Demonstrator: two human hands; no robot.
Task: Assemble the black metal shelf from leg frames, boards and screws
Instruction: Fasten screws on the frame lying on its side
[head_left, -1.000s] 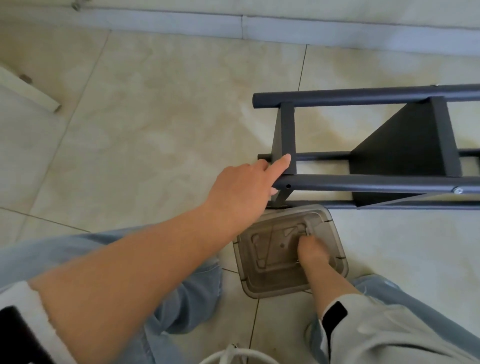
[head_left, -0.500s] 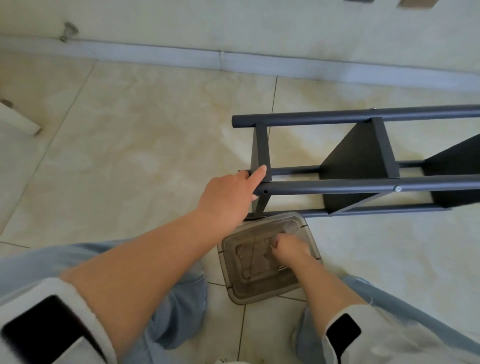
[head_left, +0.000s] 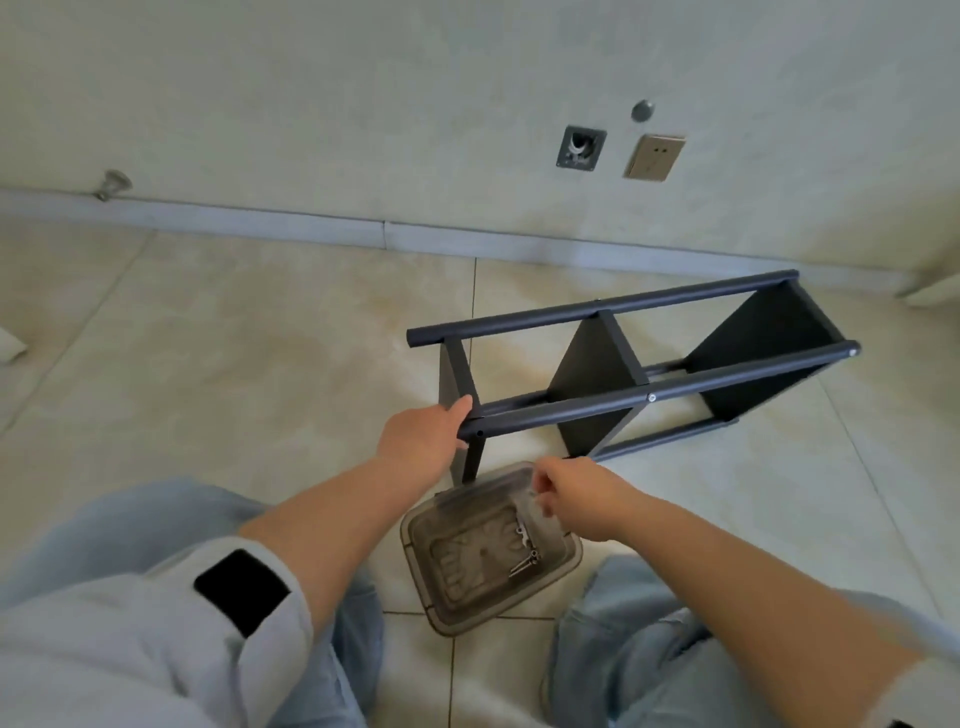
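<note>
The black metal shelf (head_left: 571, 410) lies on its side on the tiled floor, with two black boards (head_left: 592, 374) fixed between its tubes. My left hand (head_left: 423, 436) grips the near left end of the front tube, index finger lying on the crossbar. My right hand (head_left: 571, 493) hovers just above a clear plastic tray (head_left: 467, 561), with its fingertips pinched on what looks like a small screw. Several silver screws (head_left: 525, 551) lie in the tray, which sits on the floor between my knees.
The wall stands close behind the shelf, with a skirting board, a socket (head_left: 653, 157) and a metal wall plate (head_left: 581, 148). A door stop (head_left: 111, 184) sits at the far left. A white piece (head_left: 8, 345) shows at the left edge.
My right hand has lifted out of the tray with its fingers pinched. The view has tilted up, showing the whole shelf and the wall. My left hand stays on the tube end.
</note>
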